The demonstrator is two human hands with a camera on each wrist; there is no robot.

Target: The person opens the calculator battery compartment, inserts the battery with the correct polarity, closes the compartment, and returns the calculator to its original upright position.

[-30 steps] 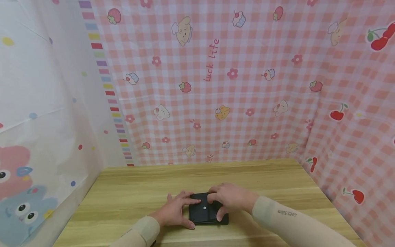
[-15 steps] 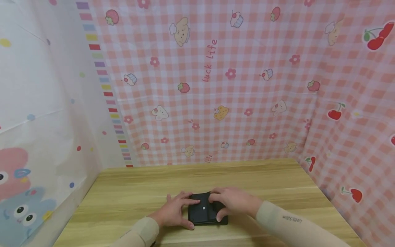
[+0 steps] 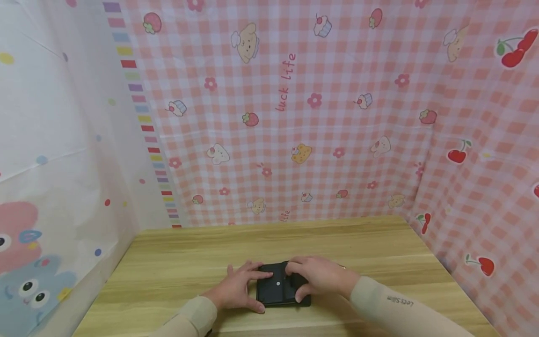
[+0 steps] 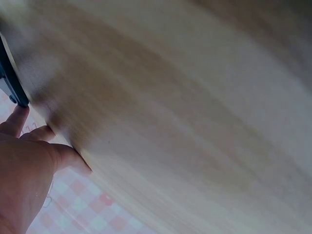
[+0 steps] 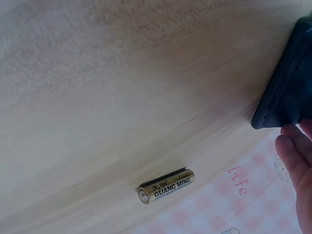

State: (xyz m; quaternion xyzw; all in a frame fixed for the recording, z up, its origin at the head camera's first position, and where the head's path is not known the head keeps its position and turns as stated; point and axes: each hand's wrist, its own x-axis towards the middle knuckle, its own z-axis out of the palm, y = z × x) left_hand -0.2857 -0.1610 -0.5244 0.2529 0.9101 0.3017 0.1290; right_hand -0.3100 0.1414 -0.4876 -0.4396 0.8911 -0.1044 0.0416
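A flat black wallet [image 3: 271,291] with a small round pale snap lies on the wooden table. My left hand [image 3: 237,286] is spread along its left side, one finger reaching onto its top and the thumb at the near left corner. Over the right part of the wallet, my right hand [image 3: 322,276] pinches it with bent fingers and thumb, hiding much of that side. The right wrist view catches a rounded wallet corner [image 5: 285,97] beside the right fingers [image 5: 295,151]. In the left wrist view, the wallet's dark edge [image 4: 12,80] meets a fingertip of the left hand [image 4: 29,165].
A gold battery [image 5: 166,185] marked GUANG MING lies on the table near the right hand; the head view shows only its tip [image 3: 344,267] behind that hand. Pink checked cloth [image 3: 269,131] hangs behind the wooden table [image 3: 189,252], and a white printed cloth [image 3: 63,140] at left.
My right hand has shifted very slightly right, and the battery's tip now shows behind it. The left hand and the wallet stay nearly where they were.
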